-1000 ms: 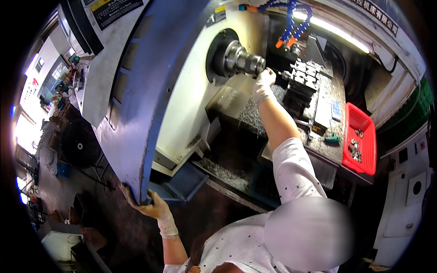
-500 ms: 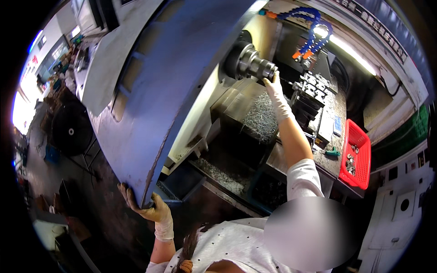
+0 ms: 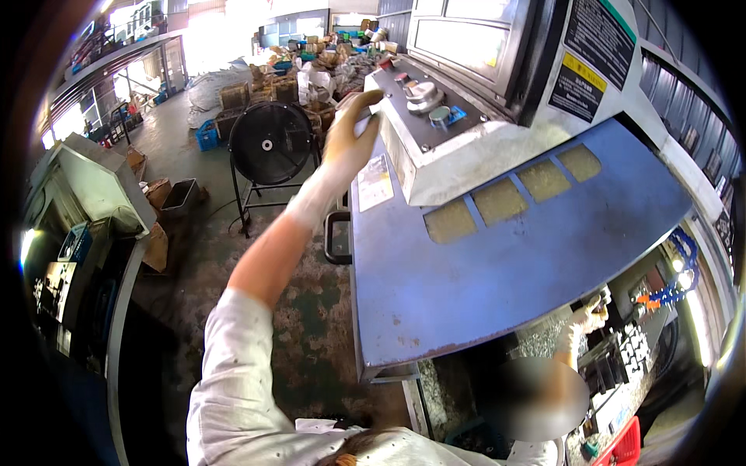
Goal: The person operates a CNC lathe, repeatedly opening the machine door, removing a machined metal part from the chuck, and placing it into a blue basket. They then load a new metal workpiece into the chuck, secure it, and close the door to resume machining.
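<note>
My left hand (image 3: 351, 132), in a pale glove, is raised at the left corner of the control panel (image 3: 435, 128). Its thumb and fingers stand apart around the panel's edge, near a red button (image 3: 386, 64); nothing is held. The panel has a grey knob (image 3: 423, 97) and a blue-green one. My right hand (image 3: 592, 312), also gloved, reaches into the lathe beyond the blue cover (image 3: 497, 272). Its fingers are bent at a small metal part, mostly hidden by the cover's edge. A grey blur covers part of that forearm.
Metal tool holders (image 3: 633, 349) and a blue-and-orange coolant hose (image 3: 672, 272) are beside my right hand. A red basket (image 3: 622, 444) stands at the lower right. A black fan (image 3: 270, 145) is on the floor to the left. A black handle (image 3: 336, 237) sticks out from the cover.
My view has turned left. My left hand has let go of the blue cover's lower corner and risen to the control panel. My right hand remains inside the lathe, now partly behind the cover.
</note>
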{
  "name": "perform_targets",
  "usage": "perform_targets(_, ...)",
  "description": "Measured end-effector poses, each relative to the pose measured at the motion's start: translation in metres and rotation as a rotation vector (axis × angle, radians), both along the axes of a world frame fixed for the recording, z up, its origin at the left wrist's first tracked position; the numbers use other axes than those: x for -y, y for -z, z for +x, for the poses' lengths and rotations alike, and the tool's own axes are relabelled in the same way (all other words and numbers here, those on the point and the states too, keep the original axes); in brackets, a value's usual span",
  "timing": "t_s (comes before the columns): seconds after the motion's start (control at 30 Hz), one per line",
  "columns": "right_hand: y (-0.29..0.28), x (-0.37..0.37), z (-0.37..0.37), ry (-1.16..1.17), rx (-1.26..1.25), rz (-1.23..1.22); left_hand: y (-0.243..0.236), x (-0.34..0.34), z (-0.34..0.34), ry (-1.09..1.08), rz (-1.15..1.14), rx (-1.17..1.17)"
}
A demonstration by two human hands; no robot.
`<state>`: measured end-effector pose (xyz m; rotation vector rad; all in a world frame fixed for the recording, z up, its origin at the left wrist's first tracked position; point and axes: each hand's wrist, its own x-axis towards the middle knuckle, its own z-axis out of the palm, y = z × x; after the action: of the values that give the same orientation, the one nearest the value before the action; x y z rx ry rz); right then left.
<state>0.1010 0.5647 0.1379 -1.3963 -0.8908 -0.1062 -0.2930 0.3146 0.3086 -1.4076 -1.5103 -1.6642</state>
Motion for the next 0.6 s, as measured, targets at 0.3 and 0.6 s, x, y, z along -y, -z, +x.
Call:
perform_targets(0.3, 0.007, -0.007, 0.011, -0.303, -0.108, 0.085, -0.039, -0.061, -0.058, -0.058, -0.142, -0.352)
perform_targets(0.6, 0.003, -0.002, 0.000, 0.014, 0.087, -0.070, -0.023, -0.015, -0.009, 0.030, 0.059, -0.200)
